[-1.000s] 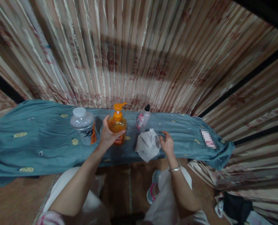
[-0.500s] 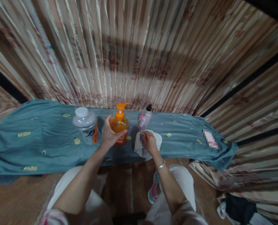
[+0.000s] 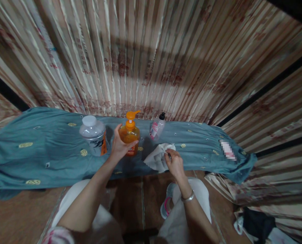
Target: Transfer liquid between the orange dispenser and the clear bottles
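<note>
Support, one: a long, narrow surface, its teal cover [image 3: 61, 152] wrinkling and showing yellow oval motifs. Standing on it, left to right: a large clear bottle [image 3: 93, 137], wearing a white cap and orange-striped label; an orange pump bottle [image 3: 129, 136]; a smaller clear bottle [image 3: 156, 128] with black pump. Lying near the front edge: a folded white cloth [image 3: 157, 158]. Lying toward the right end: a pixelated pink-and-white item [image 3: 227, 150].

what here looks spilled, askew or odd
No spill shows; the orange pump bottle stands upright in the left hand. The oddest spot is a pixelated pink-and-white patch near the right end of the teal cover, too blocky to identify. A dark heap on the floor, lower right, looks out of place.
</note>
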`<state>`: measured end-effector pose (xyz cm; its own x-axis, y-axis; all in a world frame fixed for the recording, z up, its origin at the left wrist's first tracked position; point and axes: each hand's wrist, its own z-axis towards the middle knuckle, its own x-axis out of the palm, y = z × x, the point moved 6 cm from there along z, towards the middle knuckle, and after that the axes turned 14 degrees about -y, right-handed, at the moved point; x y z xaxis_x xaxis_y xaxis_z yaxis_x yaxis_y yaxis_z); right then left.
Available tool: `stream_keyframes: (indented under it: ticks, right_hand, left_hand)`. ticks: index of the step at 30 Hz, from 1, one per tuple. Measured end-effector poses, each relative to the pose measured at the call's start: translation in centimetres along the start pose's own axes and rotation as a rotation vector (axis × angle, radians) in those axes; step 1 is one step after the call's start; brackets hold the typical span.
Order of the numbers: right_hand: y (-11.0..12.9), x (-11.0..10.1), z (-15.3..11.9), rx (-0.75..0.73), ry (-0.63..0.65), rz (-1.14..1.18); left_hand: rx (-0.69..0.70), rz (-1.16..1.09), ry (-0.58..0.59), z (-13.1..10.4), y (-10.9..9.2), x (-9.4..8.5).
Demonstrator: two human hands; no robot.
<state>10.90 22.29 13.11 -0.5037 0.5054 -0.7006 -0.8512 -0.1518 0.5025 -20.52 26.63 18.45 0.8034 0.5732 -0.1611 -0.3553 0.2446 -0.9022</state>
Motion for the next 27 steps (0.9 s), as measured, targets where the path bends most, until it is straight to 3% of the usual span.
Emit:
stream_keyframes:
  ticks: [4, 7, 9, 12, 14, 18, 22, 24, 27]
  right_hand:
    - [-1.6, -2.2, -2.1, 0.039, 0.014, -0.094]
    - [-1.1, -2.3, -1.3, 0.016, -0.009, -0.125]
    - [0.2, -1.1, 0.1, -0.052, 0.040, -0.120]
    - [2.0, 2.2, 1.9, -0.163, 0.258, -0.113]
    - [2.4, 3.7, 2.8, -0.176, 0.333, -0.119]
    - [2.0, 4.1, 3.5, -0.110, 0.250, -0.166]
    - [2.6, 3.4, 2.2, -0.106, 0.239, -0.170]
    - [3.9, 2.6, 2.0, -0.122, 0.239, -0.158]
    - [8.0, 0.2, 3.7, -0.165, 0.110, 0.023]
  left_hand:
    - [-0.008, 0.011, -0.001, 0.0, 0.1, 0.0]
    - [0.002, 0.023, -0.011, 0.1, 0.2, 0.0]
    - [0.008, 0.022, -0.025, 0.1, 0.2, 0.0]
    - [0.008, 0.008, -0.034, 0.1, 0.3, 0.0]
    - [0.002, 0.002, -0.030, 0.1, 0.4, 0.0]
    - [-0.010, 0.005, -0.005, 0.0, 0.3, 0.0]
    - [-0.032, 0.001, 0.007, -0.1, 0.2, 0.0]
    - [-0.033, -0.011, 0.011, -0.2, 0.0, 0.1]
    - [-0.037, -0.027, 0.025, -0.4, -0.2, 0.2]
